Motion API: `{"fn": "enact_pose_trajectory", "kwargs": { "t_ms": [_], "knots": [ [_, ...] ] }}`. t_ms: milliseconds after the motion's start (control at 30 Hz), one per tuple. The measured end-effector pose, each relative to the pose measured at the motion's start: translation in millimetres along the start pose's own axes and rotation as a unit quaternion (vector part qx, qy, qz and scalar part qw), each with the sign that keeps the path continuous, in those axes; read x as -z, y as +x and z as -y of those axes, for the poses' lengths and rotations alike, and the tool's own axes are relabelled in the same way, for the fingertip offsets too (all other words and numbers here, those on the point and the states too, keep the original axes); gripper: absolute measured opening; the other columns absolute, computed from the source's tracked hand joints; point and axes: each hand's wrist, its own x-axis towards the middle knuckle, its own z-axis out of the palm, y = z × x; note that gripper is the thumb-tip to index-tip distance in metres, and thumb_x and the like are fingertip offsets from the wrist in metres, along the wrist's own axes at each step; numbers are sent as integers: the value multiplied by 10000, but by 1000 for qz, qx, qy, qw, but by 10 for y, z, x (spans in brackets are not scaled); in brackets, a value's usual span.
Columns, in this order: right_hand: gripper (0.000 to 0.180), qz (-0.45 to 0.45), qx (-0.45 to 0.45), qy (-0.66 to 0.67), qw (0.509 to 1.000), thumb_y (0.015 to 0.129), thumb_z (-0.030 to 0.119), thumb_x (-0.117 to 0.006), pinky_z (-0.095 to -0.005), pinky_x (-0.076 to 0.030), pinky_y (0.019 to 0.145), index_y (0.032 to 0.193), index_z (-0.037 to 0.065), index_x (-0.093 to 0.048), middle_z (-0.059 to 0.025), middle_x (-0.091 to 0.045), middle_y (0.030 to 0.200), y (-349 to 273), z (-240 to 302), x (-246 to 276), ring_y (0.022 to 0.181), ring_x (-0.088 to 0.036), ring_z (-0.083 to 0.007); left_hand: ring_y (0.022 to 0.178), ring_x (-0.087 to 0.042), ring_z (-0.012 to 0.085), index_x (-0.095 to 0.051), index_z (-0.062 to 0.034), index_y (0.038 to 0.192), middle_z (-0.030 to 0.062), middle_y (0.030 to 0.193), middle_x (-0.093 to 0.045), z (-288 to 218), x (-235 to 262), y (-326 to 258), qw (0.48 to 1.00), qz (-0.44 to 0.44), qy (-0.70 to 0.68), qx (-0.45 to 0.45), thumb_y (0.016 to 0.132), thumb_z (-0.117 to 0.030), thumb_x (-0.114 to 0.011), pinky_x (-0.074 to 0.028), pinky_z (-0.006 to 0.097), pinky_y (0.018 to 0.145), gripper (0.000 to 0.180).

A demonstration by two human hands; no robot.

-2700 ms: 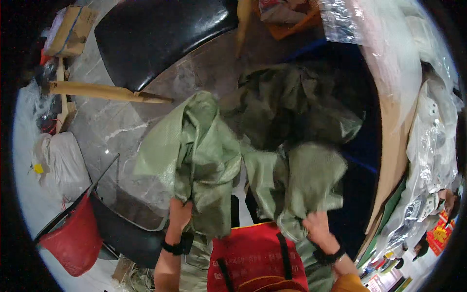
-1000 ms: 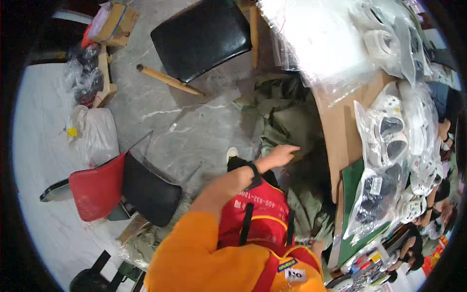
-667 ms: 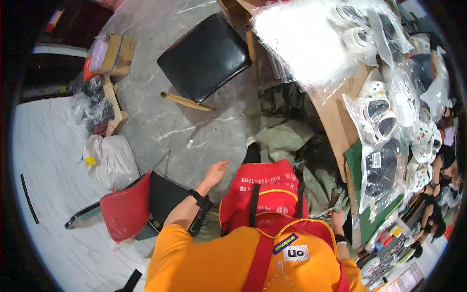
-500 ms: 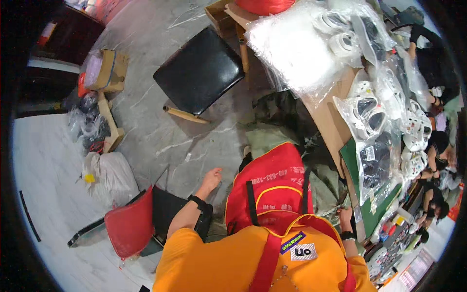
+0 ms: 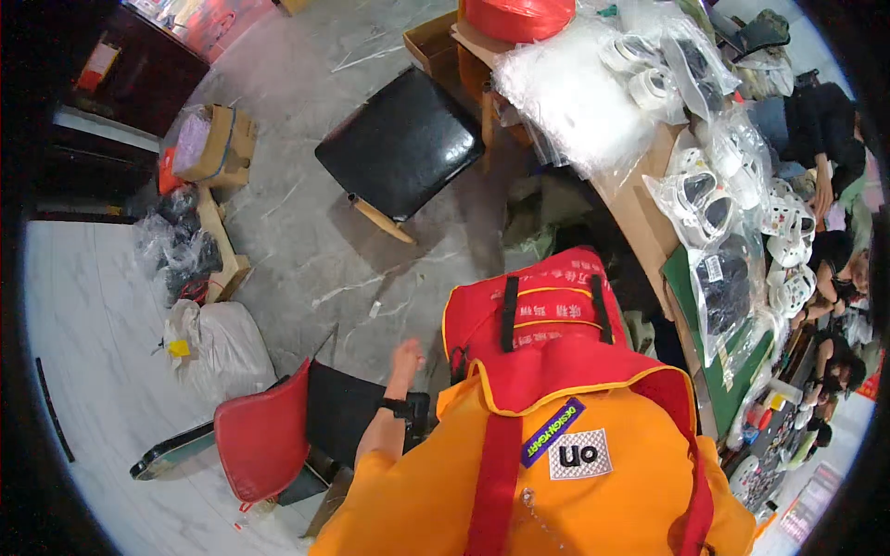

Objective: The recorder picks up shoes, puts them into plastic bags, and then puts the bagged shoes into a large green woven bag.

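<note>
My left hand (image 5: 408, 354) hangs over the grey floor, left of the red apron (image 5: 556, 306) that I wear over an orange shirt. Its fingers look loosely curled, small in the picture, and no object shows in them. A dark band (image 5: 397, 406) circles that wrist. Nearest to this hand is a chair with a red back (image 5: 264, 435) and a black seat (image 5: 348, 408). My right hand is out of sight, hidden behind my body and the apron on the table side.
A black-cushioned stool (image 5: 403, 144) with wooden legs stands ahead. Along the right runs a table (image 5: 640, 208) with clear plastic bags (image 5: 570, 102) and bagged white clogs (image 5: 700, 208). Several people sit beyond it. On the left are a cardboard box (image 5: 227, 148) and a white sack (image 5: 218, 347).
My body has risen or leaned, and the apron fills more of the picture. The right hand has gone from sight beside the table. My left hand's fingers look more curled.
</note>
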Motion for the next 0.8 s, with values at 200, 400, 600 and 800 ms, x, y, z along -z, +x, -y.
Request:
{"fn": "enact_pose_trajectory", "kwargs": {
  "t_ms": [200, 400, 600, 800],
  "knots": [
    [226, 3, -1, -7, 1000, 567, 95, -599, -336, -457, 609, 756, -30, -608, -158, -617, 755, 103, 510, -88, 682, -607, -245, 520, -468, 94, -533, -57, 1009, -12, 631, -483, 170, 286, 37, 996, -14, -90, -4, 749, -61, -496, -350, 236, 430, 263],
    [289, -6, 31, -69, 997, 559, 96, -608, -346, -457, 618, 812, -42, -592, -163, -621, 727, 87, 796, 208, 678, -603, -278, 492, -465, 121, -539, -63, 1001, -3, 625, -486, 719, 615, 327, 950, -31, -308, 32, 789, -129, -502, -327, 247, 375, 224],
    [450, -45, 167, -227, 958, 587, 219, -619, -407, -431, 737, 950, -37, -545, -273, -568, 902, 559, 593, 430, 885, -544, -394, 622, -535, 103, -493, -50, 1111, 30, 787, -563, -106, -18, 390, 998, -55, -26, -24, 830, -144, -467, -400, 221, 496, 297],
    [403, -38, 105, -280, 953, 610, 241, -613, -398, -431, 701, 897, -36, -552, -233, -586, 879, 486, 513, 669, 828, -562, -374, 661, -469, 92, -520, -27, 1046, -5, 762, -503, -927, -323, 541, 983, -38, -127, -127, 814, -80, -450, -399, 225, 597, 249]
  ]
}}
